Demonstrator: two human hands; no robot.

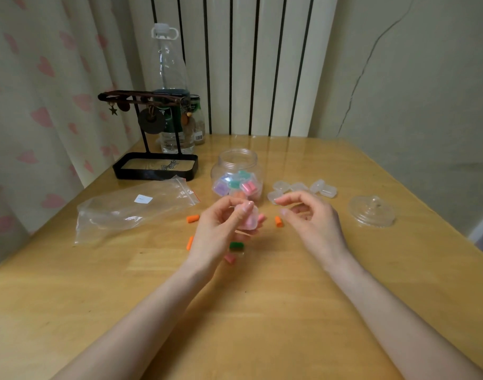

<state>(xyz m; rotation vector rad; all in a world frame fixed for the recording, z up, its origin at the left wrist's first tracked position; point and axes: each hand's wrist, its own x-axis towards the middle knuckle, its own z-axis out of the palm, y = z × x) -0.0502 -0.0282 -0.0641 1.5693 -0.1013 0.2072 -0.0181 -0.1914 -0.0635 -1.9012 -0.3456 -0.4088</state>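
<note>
My left hand (221,226) holds a small clear plastic case (250,220) with pink earplugs inside, thumb pressed on its top, just above the wooden table (262,311). My right hand (308,218) hovers beside it to the right, fingers loosely curled and holding nothing. Loose orange earplugs (193,218) (278,221) (190,242), a green one (236,246) and a pink one (229,259) lie around and under my hands. Behind stands an open clear jar (236,175) with several filled coloured cases. Several empty clear cases (303,187) lie to its right.
The jar's clear lid (372,211) rests at the right. A clear zip bag (133,208) lies at the left. A black jewellery stand (155,165), a tall water bottle (171,86) and a small jar (199,120) stand at the back left, near a curtain and wall.
</note>
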